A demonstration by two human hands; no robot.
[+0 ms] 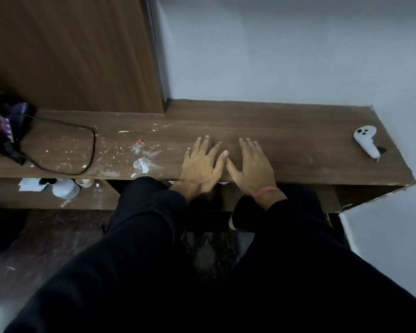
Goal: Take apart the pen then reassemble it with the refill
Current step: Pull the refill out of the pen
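Note:
My left hand (pixel 202 164) and my right hand (pixel 250 167) lie flat, palms down, side by side on the brown wooden shelf (pixel 298 140), near its front edge. The fingers of both are spread and the two thumbs touch. Neither hand holds anything. No pen or refill shows anywhere in view. A thin red thread circles my right wrist, and both arms are in black sleeves.
A white hand controller (pixel 368 143) lies at the shelf's far right end. At the left sit a dark purple device (pixel 7 126) and its looping black cable (pixel 91 145). White paint splatters (pixel 142 164) mark the wood. A lower ledge holds a white cup (pixel 65 188) and paper scraps.

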